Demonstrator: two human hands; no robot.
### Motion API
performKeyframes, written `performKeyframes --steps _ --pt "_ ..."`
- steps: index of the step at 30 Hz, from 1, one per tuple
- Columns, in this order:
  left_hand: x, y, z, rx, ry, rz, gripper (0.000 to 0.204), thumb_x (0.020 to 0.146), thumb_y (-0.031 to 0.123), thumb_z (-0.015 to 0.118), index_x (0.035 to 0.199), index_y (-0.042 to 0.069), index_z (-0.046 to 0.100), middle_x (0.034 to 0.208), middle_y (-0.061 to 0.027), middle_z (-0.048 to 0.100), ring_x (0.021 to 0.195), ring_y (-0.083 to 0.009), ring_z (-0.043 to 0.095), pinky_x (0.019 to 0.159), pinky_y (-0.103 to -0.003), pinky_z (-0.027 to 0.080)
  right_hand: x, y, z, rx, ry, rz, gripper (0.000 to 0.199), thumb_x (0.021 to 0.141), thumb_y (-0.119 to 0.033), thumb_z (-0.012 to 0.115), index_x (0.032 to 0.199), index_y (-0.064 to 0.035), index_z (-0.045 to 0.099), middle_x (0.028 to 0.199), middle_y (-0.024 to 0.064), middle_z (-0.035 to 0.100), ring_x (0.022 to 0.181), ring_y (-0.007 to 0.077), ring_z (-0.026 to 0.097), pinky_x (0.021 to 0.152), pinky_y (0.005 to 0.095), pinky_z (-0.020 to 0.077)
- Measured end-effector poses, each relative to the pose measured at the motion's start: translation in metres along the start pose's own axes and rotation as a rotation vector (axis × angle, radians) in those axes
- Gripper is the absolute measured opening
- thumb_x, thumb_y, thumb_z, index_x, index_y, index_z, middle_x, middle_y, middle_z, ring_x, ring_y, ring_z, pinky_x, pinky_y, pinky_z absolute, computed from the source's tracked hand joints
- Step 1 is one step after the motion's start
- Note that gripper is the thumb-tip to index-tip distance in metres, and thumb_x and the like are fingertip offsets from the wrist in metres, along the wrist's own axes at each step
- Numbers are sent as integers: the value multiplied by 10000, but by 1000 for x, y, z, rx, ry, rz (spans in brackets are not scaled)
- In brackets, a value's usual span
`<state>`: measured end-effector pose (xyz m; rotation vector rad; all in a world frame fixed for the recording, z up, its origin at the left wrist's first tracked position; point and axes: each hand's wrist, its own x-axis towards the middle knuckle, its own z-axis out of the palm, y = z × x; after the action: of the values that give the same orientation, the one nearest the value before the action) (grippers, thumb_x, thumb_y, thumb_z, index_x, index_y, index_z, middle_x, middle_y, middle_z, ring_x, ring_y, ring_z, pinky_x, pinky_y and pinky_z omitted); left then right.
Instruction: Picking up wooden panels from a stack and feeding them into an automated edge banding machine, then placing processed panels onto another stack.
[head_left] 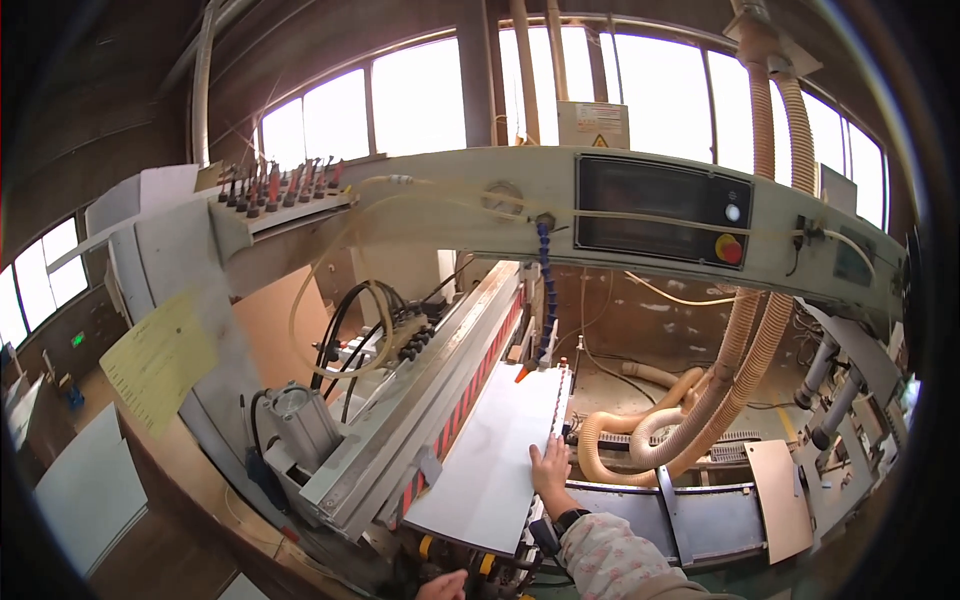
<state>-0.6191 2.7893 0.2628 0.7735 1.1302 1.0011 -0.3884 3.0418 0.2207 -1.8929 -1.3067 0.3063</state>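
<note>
White panel fed along the machine fence

The right hand (550, 465) lies flat, fingers spread, on the right edge of the white panel (500, 445), which rests on the machine bed against the striped fence (470, 385) to its left. Only a tip of the left hand (443, 586) shows at the near edge; its grip cannot be told. Best judged: press evenly toward the fence, with fingers clear of the far end.
</note>
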Motion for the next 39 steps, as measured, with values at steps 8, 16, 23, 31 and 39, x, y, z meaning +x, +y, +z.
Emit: performKeyframes --steps 8,16,23,31,39 --pt "-41 -45 -15 97 -39 -122 269 912 234 465 1066 47 582 535 17 440 399 -75 402 344 -210 296 -1 1 -10 71 -27 4 662 854 -517 404 1347 -94 278 1420 143 217 1317 331 171 1008 562 167" --pt "-66 -44 26 133 101 -78 290 920 249 466 1087 33 563 545 21 464 420 -61 410 366 -197 306 -14 123 -7 374 164 -126 472 842 -397 519 1078 12 548 1062 225 552 1031 341 510 910 399 380" --pt "-57 -34 69 258 112 -94 305 920 218 471 1133 7 530 558 19 473 452 -64 440 427 -178 353 -77 371 -85 707 -166 566 205 835 -265 544 893 -75 592 699 14 583 549 104 533 451 249 409" --pt "21 67 116 911 -21 185 351 837 198 600 1126 12 530 623 -6 572 587 -68 529 553 -222 438 -77 376 -186 949 10 840 256 866 -277 519 1051 -100 522 826 32 595 614 113 558 466 235 424" --pt "182 82 145 1466 51 478 395 702 371 703 873 37 578 674 -97 599 627 -237 586 590 -340 467 -81 314 -166 1016 -263 754 293 884 -303 500 1063 -72 522 892 55 617 718 134 584 592 281 476"
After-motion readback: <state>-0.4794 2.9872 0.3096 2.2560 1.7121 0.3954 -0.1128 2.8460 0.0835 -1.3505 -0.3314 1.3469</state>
